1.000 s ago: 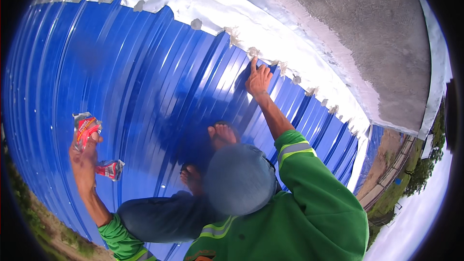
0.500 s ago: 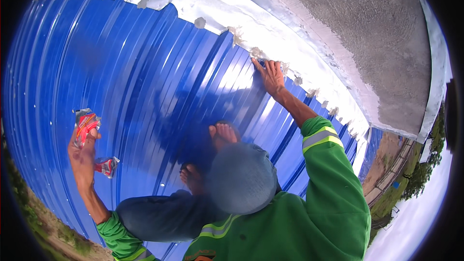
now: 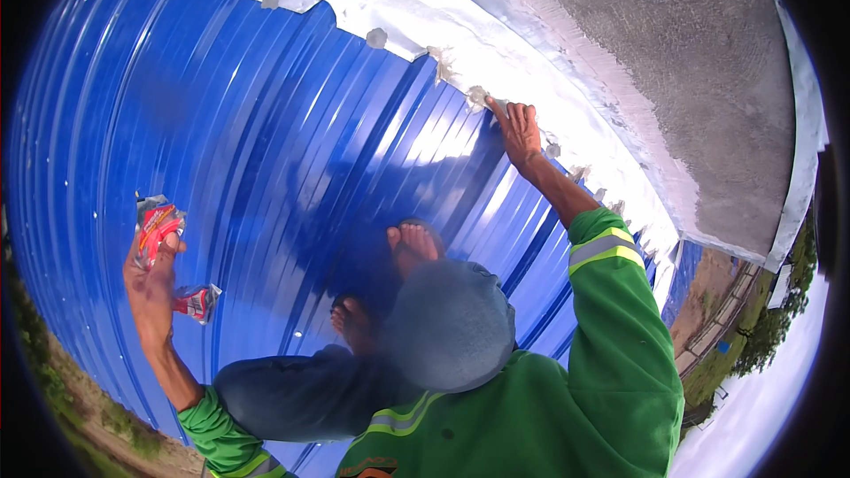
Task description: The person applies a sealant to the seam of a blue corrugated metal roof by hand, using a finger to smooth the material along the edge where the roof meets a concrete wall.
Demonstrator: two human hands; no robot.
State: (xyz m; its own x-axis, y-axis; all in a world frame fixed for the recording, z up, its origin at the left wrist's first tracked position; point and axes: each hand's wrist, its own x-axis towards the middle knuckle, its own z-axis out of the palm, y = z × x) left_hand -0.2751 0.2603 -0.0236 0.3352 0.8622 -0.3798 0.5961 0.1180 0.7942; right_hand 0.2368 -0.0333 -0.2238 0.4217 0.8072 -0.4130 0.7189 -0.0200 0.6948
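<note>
My left hand [image 3: 150, 288] is wrapped around a crumpled red-and-clear plastic packet [image 3: 160, 228]; one end of it sticks up above the fingers, the other pokes out beside the palm. Reaching far ahead, my right hand [image 3: 521, 133] rests at the edge of the silvery flashing [image 3: 398, 9]. Its index finger stretches toward a grey patch of paste [image 3: 477, 97] at the seam, and the other fingers bend loosely. Nothing graspable shows in that hand. Beneath both hands lies the blue ribbed metal roofing [image 3: 204, 133].
Several grey paste blobs, such as one [image 3: 376, 38], dot the seam. A rough cement wall [image 3: 673, 53] rises beyond the flashing. My bare-toed feet [image 3: 414, 243] stand on the raised-rib sheet. Past the roof edges are ground, a fence [image 3: 717, 327] and trees [image 3: 779, 327].
My right hand has shifted slightly to the right along the seam, and its index finger now points at the grey patch. The left hand keeps its hold on the packet.
</note>
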